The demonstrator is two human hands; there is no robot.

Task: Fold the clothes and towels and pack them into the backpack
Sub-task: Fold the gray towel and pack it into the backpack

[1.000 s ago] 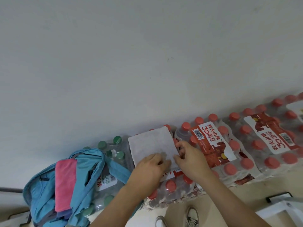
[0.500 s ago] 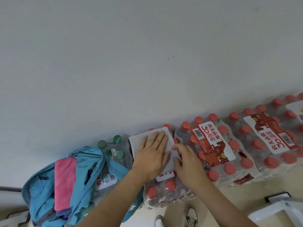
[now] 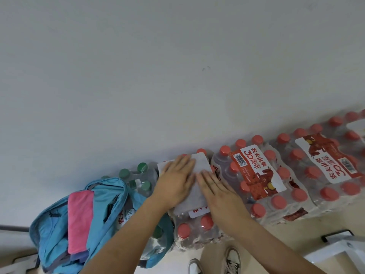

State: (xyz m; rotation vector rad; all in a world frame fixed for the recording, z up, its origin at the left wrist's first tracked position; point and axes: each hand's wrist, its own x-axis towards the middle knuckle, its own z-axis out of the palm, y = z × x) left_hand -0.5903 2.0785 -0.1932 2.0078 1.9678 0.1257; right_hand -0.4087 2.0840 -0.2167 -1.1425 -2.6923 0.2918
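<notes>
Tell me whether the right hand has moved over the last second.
Yes. The right hand has slid left, away from the red-labelled bottle pack, and now lies flat on the pale towel instead of pinching its edge.

The left hand (image 3: 175, 182) and right hand (image 3: 217, 194) hid most of the grey towel (image 3: 201, 163); the picture's lower edge cut off the backpack (image 3: 106, 198) and shoes (image 3: 233, 260)
</notes>
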